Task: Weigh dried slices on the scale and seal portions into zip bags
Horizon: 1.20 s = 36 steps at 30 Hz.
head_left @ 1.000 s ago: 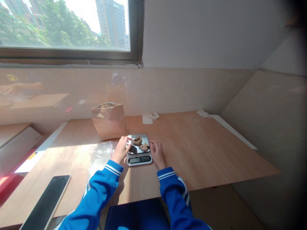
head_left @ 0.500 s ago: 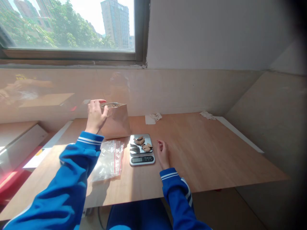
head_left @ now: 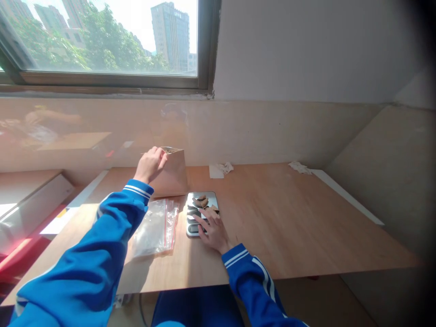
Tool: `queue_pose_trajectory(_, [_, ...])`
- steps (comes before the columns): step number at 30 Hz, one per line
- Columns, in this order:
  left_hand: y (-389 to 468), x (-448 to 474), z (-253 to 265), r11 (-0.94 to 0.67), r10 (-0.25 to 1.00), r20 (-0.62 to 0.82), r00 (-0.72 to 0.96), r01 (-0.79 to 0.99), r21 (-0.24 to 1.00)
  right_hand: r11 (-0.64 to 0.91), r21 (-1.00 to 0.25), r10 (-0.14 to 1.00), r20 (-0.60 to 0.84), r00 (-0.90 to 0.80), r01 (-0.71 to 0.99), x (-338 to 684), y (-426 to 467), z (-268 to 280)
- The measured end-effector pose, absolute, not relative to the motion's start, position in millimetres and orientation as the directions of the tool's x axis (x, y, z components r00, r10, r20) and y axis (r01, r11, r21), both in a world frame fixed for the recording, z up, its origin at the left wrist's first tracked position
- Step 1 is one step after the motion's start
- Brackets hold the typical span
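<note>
Tipping looks like the likeliest mishap for the brown pouch (head_left: 173, 175), which stands upright on the table (head_left: 289, 227) with its mouth open and the left hand (head_left: 151, 164) at its rim, fingers bunched together. A sideways tug on one corner could topple it, as the paper walls probably give little support. The right hand (head_left: 214, 230) is over the digital scale (head_left: 193, 235), nearer the body and to the right of the pouch, fingers spread and nothing visible in its grasp. Beside and beyond those fingers, brown dried pieces (head_left: 200, 202) sit loose on the metal plate (head_left: 211, 197); a careless sweep could push one off, and a leaning palm could upset the reading. At this range I cannot tell whether the left fingers actually pinch the paper or the right fingertips touch the plate.

Room is tighter on the left: transparent zip bags (head_left: 153, 229) lie flat just beside the scale, where a low left sleeve (head_left: 102, 240) might drag them. Behind the pouch, the wall (head_left: 265, 131) limits backward movement. Rightward the board runs wide, giving most of the room, with a white card (head_left: 215, 171) and crumpled tissue (head_left: 226, 168) near its far edge. The front edge passes under the right sleeve (head_left: 250, 272), so a piece knocked that way could fall
</note>
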<state>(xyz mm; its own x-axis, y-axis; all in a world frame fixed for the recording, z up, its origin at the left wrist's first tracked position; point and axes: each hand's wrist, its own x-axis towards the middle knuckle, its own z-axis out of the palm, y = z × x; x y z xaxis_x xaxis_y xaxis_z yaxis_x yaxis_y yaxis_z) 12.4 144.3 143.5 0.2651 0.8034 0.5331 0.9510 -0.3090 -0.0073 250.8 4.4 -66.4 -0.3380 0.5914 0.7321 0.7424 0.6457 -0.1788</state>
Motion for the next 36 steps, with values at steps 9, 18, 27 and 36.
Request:
queue_pose_trajectory(9, [172.2, -6.9, 158.2, -0.271, 0.771, 0.616, 0.161, 0.958, 0.090, 0.512, -0.329, 0.731, 0.652, -0.202, 0.793, 250.6, 9.9, -70.1])
queue_pose_trajectory(18, [80.6, -6.6, 114.8, -0.328, 0.767, 0.642, -0.016, 0.850, 0.412, 0.286, -0.621, 0.734, 0.631, 0.249, 0.730, 263.4, 16.9, -73.8])
queue_pose_trajectory(27, [-16.8, -7.7, -24.0, -0.265, 0.947, 0.313, 0.069, 0.718, 0.644, 0.228, -0.744, 0.693, 0.577, 0.432, 0.628, 269.6, 13.5, -73.1])
queue_pose_trajectory(36, [-18.8, -3.9, -33.1, -0.156, 0.958, 0.278, -0.077, 0.672, 0.724, 0.491, -0.712, 0.819, 0.573, 0.011, 0.502, 178.2, -34.0, -55.1])
